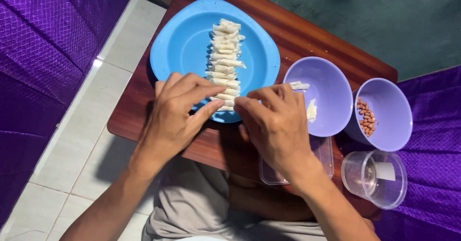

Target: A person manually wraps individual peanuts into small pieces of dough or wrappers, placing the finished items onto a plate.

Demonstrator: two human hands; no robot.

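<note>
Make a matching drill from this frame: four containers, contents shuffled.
Containers:
1. blue plate
2. left purple bowl
3. right purple bowl
4. clear plastic cup

Contents:
A. peanuts
B. no food visible, see-through
C. stacked row of rolled white wrappers
D. a few loose white wrapper pieces

Pairs: 1-C, 2-D, 3-A, 4-B
</note>
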